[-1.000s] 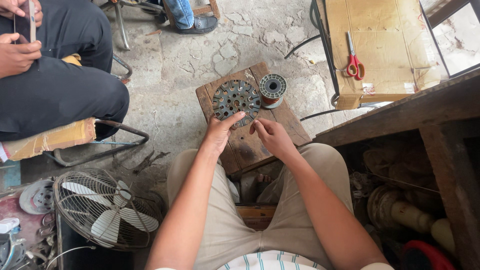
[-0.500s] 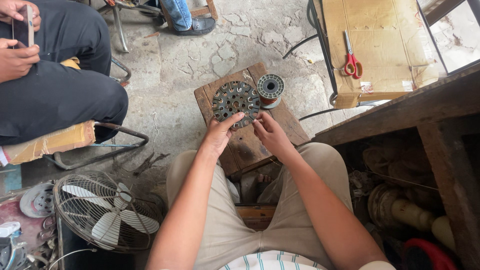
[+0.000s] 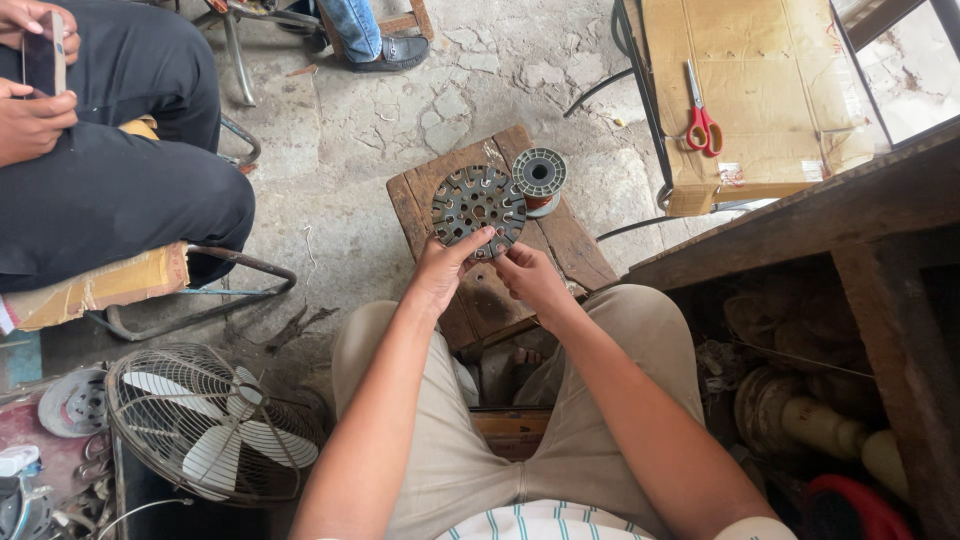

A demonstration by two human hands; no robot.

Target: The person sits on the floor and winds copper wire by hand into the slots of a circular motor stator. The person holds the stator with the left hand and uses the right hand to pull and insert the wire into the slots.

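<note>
A round slotted metal stator core [image 3: 477, 207] lies on a small wooden stool [image 3: 580, 250] in front of my knees. My left hand [image 3: 440, 272] grips the core's near edge, thumb on top. My right hand [image 3: 527, 277] pinches at the core's near right edge with its fingertips; what it pinches is too small to see. A spool of copper wire [image 3: 539, 177] stands on the stool just beyond the core, to its right.
A seated person in dark trousers [image 3: 110, 190] holds a phone at the upper left. A caged table fan [image 3: 205, 425] lies at my lower left. Red-handled scissors [image 3: 701, 115] rest on a cardboard-covered table [image 3: 770, 80]. A wooden bench with clutter [image 3: 830, 330] stands at my right.
Both hands have stayed at the core's near edge with only small finger movements. The view has shifted slightly.
</note>
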